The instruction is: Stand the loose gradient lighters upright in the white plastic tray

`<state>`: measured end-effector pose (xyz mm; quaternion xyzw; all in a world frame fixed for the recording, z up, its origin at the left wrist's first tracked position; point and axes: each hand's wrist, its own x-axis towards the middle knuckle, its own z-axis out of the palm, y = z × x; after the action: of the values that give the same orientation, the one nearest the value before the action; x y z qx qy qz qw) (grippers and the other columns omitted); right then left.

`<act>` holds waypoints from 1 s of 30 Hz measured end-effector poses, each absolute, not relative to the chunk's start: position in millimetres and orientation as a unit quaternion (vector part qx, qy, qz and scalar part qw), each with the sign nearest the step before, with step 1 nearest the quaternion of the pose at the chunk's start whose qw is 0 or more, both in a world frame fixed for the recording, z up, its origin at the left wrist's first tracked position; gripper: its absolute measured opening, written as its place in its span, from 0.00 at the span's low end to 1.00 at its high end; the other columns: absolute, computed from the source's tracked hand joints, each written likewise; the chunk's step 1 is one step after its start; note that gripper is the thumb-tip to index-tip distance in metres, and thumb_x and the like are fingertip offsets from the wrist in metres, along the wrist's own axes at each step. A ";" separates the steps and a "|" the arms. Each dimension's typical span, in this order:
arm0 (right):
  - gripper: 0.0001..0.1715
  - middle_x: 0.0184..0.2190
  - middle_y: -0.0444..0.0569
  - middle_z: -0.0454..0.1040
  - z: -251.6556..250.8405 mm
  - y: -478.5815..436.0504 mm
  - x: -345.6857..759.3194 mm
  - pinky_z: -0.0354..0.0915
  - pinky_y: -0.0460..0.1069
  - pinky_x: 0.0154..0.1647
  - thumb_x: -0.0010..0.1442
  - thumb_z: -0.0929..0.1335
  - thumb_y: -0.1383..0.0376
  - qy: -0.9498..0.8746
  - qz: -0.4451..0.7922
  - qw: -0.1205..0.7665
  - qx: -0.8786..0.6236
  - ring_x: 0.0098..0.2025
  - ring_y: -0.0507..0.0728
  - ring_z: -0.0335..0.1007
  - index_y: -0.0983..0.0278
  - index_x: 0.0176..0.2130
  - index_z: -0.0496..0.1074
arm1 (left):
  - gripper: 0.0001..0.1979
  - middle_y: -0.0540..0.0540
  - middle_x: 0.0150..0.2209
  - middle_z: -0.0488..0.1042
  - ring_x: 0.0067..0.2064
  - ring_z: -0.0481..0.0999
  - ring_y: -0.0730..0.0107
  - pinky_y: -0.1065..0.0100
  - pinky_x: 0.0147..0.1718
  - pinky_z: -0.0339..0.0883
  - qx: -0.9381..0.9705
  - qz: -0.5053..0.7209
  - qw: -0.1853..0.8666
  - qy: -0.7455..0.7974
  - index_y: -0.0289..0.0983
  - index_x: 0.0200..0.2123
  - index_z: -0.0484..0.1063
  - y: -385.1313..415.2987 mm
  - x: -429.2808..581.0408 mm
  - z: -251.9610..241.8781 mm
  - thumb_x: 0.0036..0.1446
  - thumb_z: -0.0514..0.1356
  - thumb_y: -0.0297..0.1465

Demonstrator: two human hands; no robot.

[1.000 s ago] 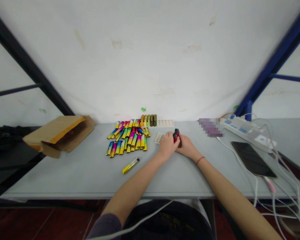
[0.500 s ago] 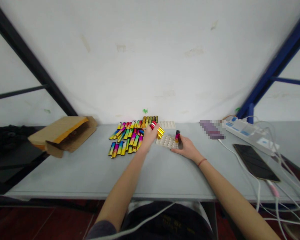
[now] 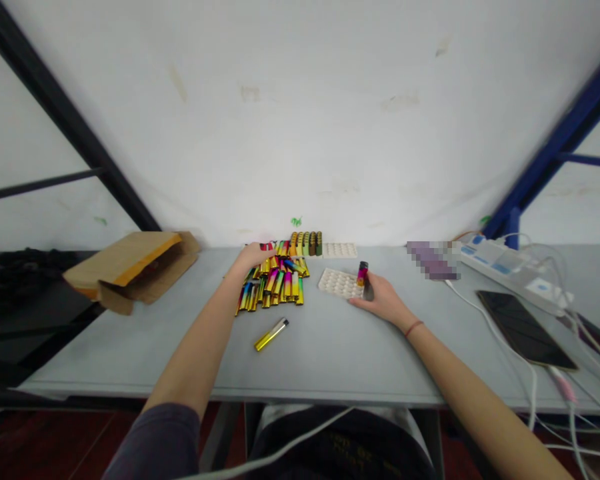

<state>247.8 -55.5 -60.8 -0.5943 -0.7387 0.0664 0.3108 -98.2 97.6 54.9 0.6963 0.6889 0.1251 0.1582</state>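
Far left on the pale grey desk point(image 3: 360, 363), a brown cardboard envelope point(image 3: 130, 273) with an orange-yellow inner flap lies well apart from the left grip point(image 3: 254, 257). That grip rests palm-down on the far edge of a heap of metallic rainbow-gradient lighters point(image 3: 275, 290); its fingers cover the spot, so I can't tell whether it has hold of one. A loose yellow metallic lighter point(image 3: 271, 334) lies below the heap, nearer the person. Right of the left grip stand a row of orange, green and dark lighters point(image 3: 306, 244) and a white plastic tray with round pockets point(image 3: 340, 250). A second white pocketed tray point(image 3: 339, 283) lies just beside the right grip point(image 3: 383, 300), which is closed on an upright pink-and-orange lighter point(image 3: 363, 273). Farther right are a pixelated purple object point(image 3: 433, 260), a white power strip point(image 3: 510, 263), a black smartphone point(image 3: 525, 330) and white cables point(image 3: 505, 340).
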 end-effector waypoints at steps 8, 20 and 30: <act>0.45 0.50 0.62 0.78 -60.8 -56.0 248.7 0.68 0.64 0.56 0.56 0.73 0.47 -0.740 0.065 0.309 -0.594 0.52 0.72 0.75 0.67 0.63 0.65 | 0.22 0.32 0.46 0.82 0.49 0.81 0.46 0.63 0.44 0.70 0.718 0.081 0.080 0.687 0.35 0.38 0.79 99.5 -77.1 42.4 0.55 0.63 0.49; 0.46 0.51 0.62 0.78 -60.3 -56.4 247.2 0.68 0.63 0.57 0.56 0.74 0.46 -0.740 0.063 0.308 -0.594 0.53 0.72 0.75 0.67 0.64 0.65 | 0.27 0.32 0.56 0.75 0.58 0.74 0.50 0.60 0.56 0.66 0.719 0.137 0.001 0.681 0.33 0.59 0.69 83.7 -69.0 25.8 0.63 0.57 0.43; 0.44 0.50 0.62 0.78 -56.5 -56.7 245.6 0.68 0.63 0.56 0.56 0.74 0.48 -0.744 0.071 0.302 -0.591 0.52 0.72 0.75 0.68 0.63 0.65 | 0.19 0.45 0.37 0.82 0.40 0.80 0.56 0.65 0.40 0.69 0.813 0.002 0.162 0.559 0.42 0.35 0.77 -27.5 -108.0 54.1 0.56 0.60 0.51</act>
<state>245.6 -56.7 -56.5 -0.5914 -0.7443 0.0706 0.3022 -108.0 -27.5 54.1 0.8131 0.5593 0.0021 0.1615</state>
